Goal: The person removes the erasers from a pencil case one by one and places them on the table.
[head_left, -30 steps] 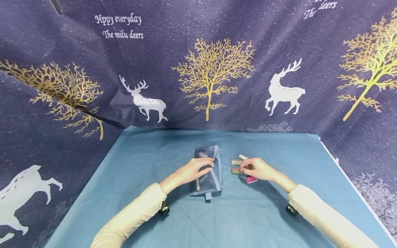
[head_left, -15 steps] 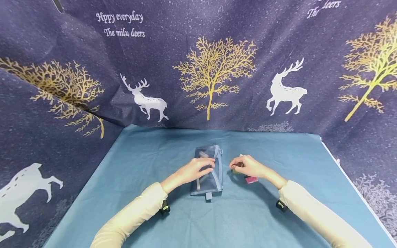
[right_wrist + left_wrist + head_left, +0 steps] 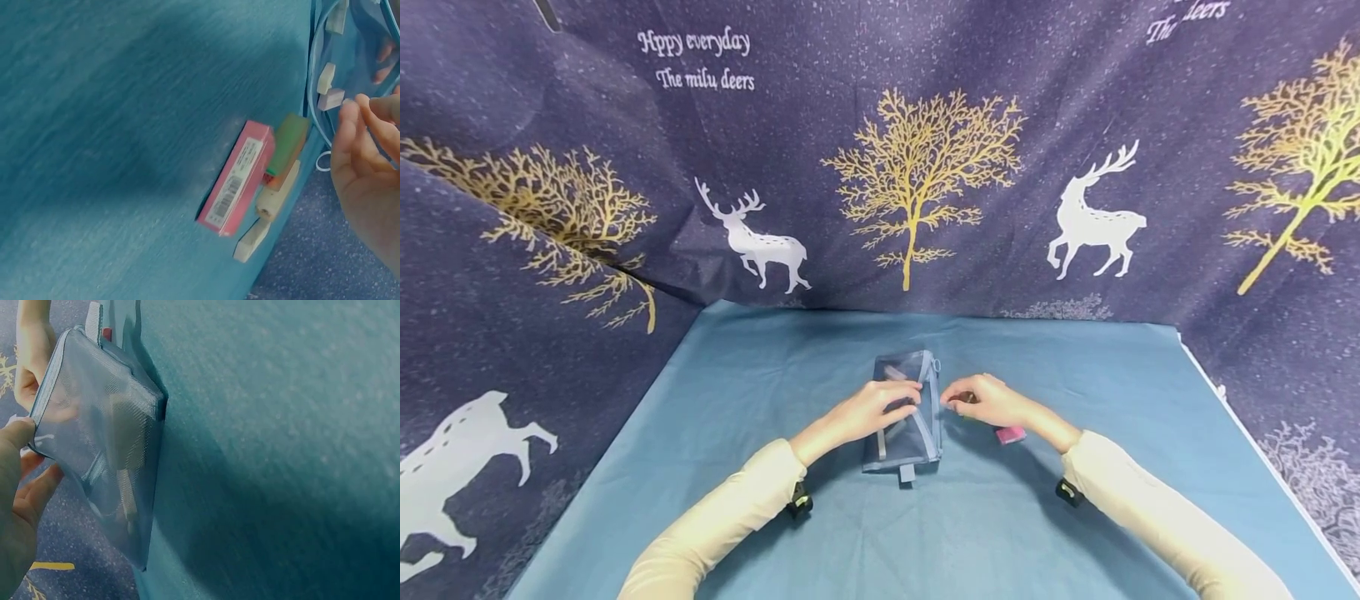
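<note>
In the head view, the right hand (image 3: 987,402) has moved leftward, just beside the mesh zip pouch (image 3: 907,442) under the left hand's (image 3: 872,410) fingers. In the left wrist view, those fingers pinch the pouch's edge. In the right wrist view, the other fingers sit narrow near its opening, contents unclear; the pink box (image 3: 237,181) lies apart from them, so work seems shifted pouchward.

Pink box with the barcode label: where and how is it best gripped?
Pinch the pink box across its narrow width, near the end farther from the mesh pouch, probably with the right hand coming from above. It lies long and slim on the blue cloth, and the green block sits close by its other end, so the far end likely leaves more room.
</note>
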The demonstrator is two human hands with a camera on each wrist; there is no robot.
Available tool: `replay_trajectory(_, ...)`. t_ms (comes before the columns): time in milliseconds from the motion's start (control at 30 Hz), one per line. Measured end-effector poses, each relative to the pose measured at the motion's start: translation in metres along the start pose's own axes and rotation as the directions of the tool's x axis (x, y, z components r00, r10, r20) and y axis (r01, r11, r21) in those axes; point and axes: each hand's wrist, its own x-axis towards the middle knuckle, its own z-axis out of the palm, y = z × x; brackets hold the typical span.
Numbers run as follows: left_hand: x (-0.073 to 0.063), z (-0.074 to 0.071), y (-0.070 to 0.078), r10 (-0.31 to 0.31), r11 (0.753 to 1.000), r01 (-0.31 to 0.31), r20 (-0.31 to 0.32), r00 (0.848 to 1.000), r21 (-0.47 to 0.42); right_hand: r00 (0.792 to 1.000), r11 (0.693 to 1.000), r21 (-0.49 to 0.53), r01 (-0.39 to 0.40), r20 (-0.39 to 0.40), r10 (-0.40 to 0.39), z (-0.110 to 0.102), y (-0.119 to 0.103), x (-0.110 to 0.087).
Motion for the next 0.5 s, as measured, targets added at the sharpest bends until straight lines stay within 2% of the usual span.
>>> replay_trajectory(133, -0.001, 0.000, 0.001, -0.008, 1.000, 0.008, -0.001, 1.000, 0.004, 1.000, 1.000, 0.001, 0.030, 0.006, -0.030, 0.002, -0.003, 0.003)
replay_trajectory(400, -0.002, 0.000, 0.003, -0.007, 1.000, 0.007, 0.005, 1.000, 0.002, 0.998, 1.000, 0.002, 0.010, 0.061, -0.010, 0.006, -0.009, 0.011)
replay_trajectory(500, -0.002, 0.000, 0.004, -0.005, 1.000, 0.005, 0.004, 1.000, 0.006, 0.997, 1.000, -0.009, 0.025, 0.077, -0.025, 0.005, -0.010, 0.013)
